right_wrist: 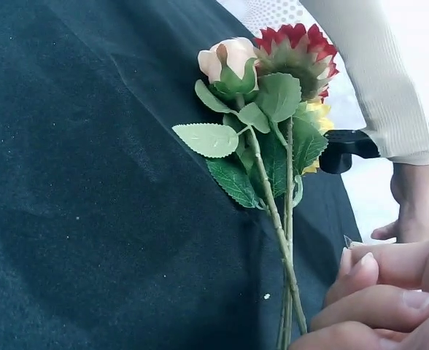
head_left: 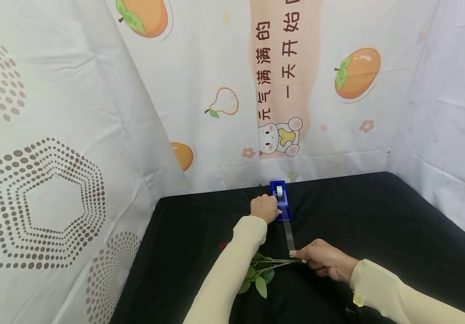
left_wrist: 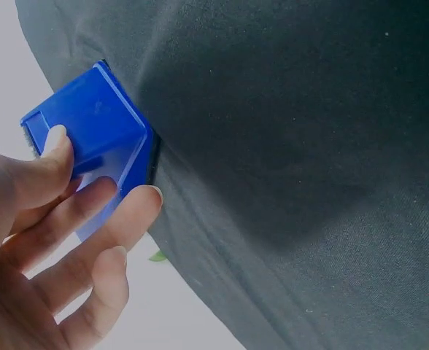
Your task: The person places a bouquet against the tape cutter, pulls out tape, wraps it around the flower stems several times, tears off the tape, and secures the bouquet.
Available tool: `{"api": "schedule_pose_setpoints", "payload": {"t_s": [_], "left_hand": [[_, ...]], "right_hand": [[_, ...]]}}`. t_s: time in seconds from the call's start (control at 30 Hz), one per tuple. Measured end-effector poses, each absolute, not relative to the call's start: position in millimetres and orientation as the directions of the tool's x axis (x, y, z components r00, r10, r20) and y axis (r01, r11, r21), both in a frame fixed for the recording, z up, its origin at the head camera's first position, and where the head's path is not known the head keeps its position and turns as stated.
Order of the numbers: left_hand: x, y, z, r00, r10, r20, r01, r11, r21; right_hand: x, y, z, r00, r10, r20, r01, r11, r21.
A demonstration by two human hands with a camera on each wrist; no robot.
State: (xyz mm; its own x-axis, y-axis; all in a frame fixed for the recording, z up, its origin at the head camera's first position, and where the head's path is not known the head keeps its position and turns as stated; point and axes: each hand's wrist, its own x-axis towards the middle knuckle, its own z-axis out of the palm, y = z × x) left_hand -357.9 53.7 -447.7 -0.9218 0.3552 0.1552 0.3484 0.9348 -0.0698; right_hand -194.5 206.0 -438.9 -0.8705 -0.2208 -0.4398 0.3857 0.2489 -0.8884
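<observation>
A blue tape dispenser stands near the back edge of the table, a roll of clear tape in it. My left hand grips the dispenser's near end, thumb on its blue side in the left wrist view. From there a strip of clear tape stretches toward me, and its end is pinched between thumb and forefinger of my right hand. Close by that hand lie the stems of artificial flowers: a pale pink rose, a red flower and a partly hidden yellow one.
Black cloth covers the table. Printed white curtains hang behind it and at both sides. My left forearm crosses above the flower heads and hides most of them in the head view.
</observation>
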Motion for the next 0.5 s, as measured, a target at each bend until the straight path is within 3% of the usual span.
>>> {"api": "schedule_pose_setpoints", "payload": {"t_s": [0.27,0.5], "left_hand": [[-356.3,54.6,-455.8,-0.918,0.346,0.194,0.328,0.937,-0.12],[-358.0,54.8,-451.0,-0.917,0.357,0.176,0.345,0.934,-0.095]], "right_hand": [[-185.8,204.9,-434.7,-0.871,-0.228,-0.435,0.377,0.257,-0.89],[-176.1,205.8,-432.6,-0.866,-0.257,-0.428,0.357,0.281,-0.891]]}}
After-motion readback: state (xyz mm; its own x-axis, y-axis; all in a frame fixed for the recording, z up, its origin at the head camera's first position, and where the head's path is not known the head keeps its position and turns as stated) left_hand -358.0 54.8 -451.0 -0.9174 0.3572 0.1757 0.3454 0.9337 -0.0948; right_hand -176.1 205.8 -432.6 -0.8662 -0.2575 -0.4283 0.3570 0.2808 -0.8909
